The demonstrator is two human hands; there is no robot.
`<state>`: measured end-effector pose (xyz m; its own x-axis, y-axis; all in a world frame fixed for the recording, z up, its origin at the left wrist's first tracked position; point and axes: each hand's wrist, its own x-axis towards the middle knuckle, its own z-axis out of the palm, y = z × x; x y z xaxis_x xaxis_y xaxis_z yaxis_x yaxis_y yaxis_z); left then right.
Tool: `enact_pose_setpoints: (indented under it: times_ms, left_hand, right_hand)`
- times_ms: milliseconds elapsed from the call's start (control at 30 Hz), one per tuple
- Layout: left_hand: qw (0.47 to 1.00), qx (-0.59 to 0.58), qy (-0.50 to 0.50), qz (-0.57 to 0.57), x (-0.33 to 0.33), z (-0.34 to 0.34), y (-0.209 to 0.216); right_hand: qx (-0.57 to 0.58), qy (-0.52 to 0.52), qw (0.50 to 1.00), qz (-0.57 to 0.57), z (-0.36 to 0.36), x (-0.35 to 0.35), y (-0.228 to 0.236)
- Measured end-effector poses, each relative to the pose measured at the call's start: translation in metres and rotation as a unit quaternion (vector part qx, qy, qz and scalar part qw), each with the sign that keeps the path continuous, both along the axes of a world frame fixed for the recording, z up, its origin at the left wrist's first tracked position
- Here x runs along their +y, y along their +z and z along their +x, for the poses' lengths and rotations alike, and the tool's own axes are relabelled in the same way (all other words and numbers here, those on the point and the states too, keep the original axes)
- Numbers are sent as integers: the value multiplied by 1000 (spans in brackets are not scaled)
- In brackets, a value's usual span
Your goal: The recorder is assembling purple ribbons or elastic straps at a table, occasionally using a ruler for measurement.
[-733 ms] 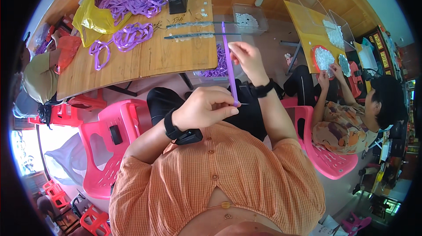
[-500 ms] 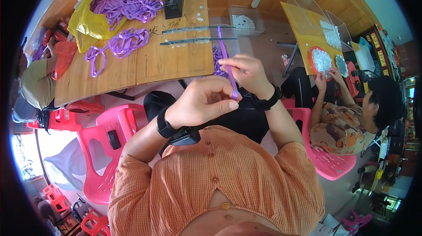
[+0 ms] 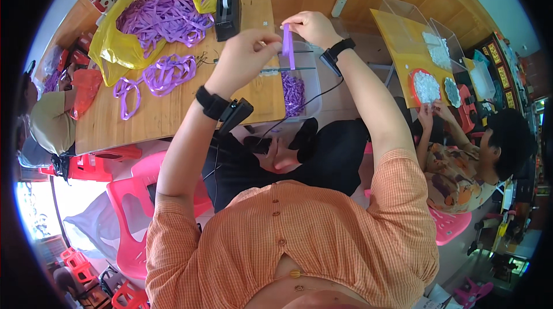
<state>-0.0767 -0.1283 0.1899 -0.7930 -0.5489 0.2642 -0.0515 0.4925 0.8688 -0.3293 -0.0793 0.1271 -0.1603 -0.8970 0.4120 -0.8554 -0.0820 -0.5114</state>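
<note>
My right hand (image 3: 314, 28) pinches a strip of purple ribbon (image 3: 290, 52) near its upper end, past the table's right edge. From there the ribbon hangs down to the nearer of two thin dark rods (image 3: 299, 69), which stick out beyond the table. My left hand (image 3: 245, 58) is over the table edge, thumb and forefinger closed right beside the ribbon; whatever lies between those fingertips is too small to make out. Below the rods, a clear plastic bin (image 3: 314, 93) holds a pile of purple ribbon pieces (image 3: 294, 96).
On the wooden table (image 3: 173, 110) lie a yellow bag (image 3: 106, 58) full of ribbon, loose ribbon loops (image 3: 167, 73) and a black tape dispenser (image 3: 228, 15). A dark cord hangs from my right wrist. At right, a seated person handles white pieces in a red tray (image 3: 425, 87).
Both hands have moved forward and away from my body, up to the rods. My left hand has released the ribbon's near end; the right now holds it up above the rods.
</note>
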Motion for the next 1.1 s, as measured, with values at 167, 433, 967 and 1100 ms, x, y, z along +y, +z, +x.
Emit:
enact_pose_setpoints:
  times_ms: [167, 433, 967, 1100]
  left_hand:
    - [989, -103, -46, -95, -5, -13, -12]
    - [958, -70, -92, -263, -40, -68, -78]
    - [970, -193, -66, -133, -36, -73, -66]
    - [971, -172, -72, -151, -41, -71, -73]
  right_hand:
    - [-101, -18, 993, 64, 1, -1, -31]
    - [-407, -21, 883, 232, 21, 29, -111]
    - [-547, -52, 835, 28, 87, 64, -118]
    - [-517, -81, 851, 55, 102, 78, -127]
